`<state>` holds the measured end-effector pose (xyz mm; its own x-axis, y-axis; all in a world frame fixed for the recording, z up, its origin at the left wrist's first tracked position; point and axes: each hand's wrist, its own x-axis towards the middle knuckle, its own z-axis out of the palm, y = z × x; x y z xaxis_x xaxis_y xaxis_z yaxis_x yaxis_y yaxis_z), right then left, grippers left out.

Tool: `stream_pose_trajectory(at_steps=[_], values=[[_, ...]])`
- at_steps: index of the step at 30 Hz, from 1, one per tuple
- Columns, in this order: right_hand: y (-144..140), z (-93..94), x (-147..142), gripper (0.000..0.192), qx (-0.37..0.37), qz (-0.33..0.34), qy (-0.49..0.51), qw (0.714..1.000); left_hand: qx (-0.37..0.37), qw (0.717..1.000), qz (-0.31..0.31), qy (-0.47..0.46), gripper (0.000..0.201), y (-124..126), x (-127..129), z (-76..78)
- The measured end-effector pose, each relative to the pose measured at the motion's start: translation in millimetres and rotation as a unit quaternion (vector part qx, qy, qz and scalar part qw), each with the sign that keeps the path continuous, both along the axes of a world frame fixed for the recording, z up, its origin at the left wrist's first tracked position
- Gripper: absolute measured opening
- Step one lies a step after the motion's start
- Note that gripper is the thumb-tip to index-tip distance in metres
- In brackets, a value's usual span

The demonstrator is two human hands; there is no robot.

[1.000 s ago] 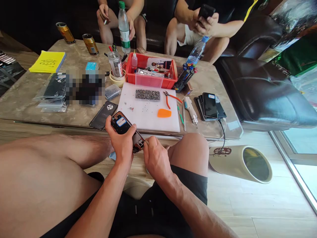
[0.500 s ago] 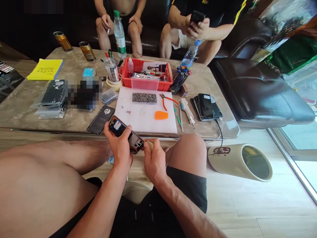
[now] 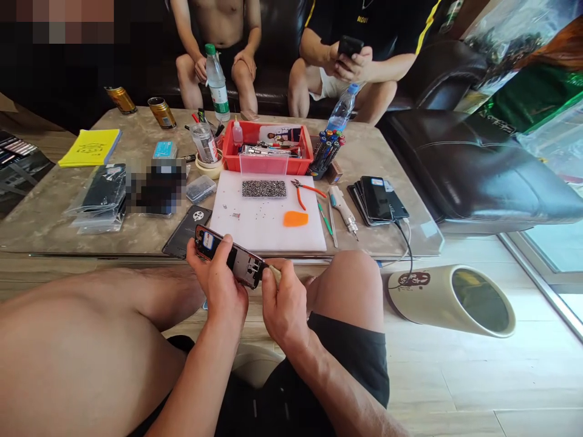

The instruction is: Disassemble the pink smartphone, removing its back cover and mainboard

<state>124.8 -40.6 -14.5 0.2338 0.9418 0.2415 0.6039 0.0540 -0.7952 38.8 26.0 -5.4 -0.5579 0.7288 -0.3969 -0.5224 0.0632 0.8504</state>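
Observation:
My left hand (image 3: 221, 279) is closed around an opened phone (image 3: 240, 261), which lies tilted above my lap with its inner parts showing. A white-and-blue label marks its upper end. In my right hand (image 3: 286, 303) is a small pale-handled tool (image 3: 275, 274), pinched between thumb and fingers. The tool meets the phone's lower end; its tip is too small to make out. Just beyond the phone, a dark phone back cover (image 3: 183, 232) with a round white mark lies on the table. Beside it is a white pad (image 3: 228, 233) bearing tiny screws.
On the pad are a screw box (image 3: 264, 189), pliers (image 3: 301, 193) and an orange pick (image 3: 296, 218). Behind stands a red tool bin (image 3: 268, 164). An electric screwdriver (image 3: 342, 212) and stacked phones (image 3: 378, 199) lie rightward. A bin (image 3: 423, 303) stands on the floor. Two people sit opposite.
The phone has turned slightly flatter in my left hand, and my right hand stays at its lower end. The whole view has shifted a little. A seated person's hand has dropped toward their knee.

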Motion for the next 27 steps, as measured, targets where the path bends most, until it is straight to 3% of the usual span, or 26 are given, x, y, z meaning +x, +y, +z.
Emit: stream_pose_trajectory(at_steps=[8, 13, 18, 23, 27], values=[[3, -1.0, -2, 0.020, 0.002, -0.003, -0.052, 0.999, 0.056, 0.998, -0.009, 0.038, 0.089, -1, 0, -2.1], [4, -1.8, 0, 0.019, 0.001, -0.021, 0.010, 1.000, 0.106, 0.993, -0.044, 0.041, 0.088, 1, -2, -0.6], [12, 4.6, 1, 0.017, -0.023, -0.040, 0.083, 0.995, 0.168, 0.983, -0.065, 0.030, 0.101, 6, -7, 2.8], [20, 12.7, 3, 0.018, -0.048, -0.036, 0.117, 0.991, 0.166, 0.978, -0.129, 0.003, 0.069, 9, -15, 4.8], [24, 14.1, 13, 0.020, -0.073, -0.053, 0.068, 0.994, 0.122, 0.976, -0.175, -0.052, 0.058, 6, -20, -0.1]])
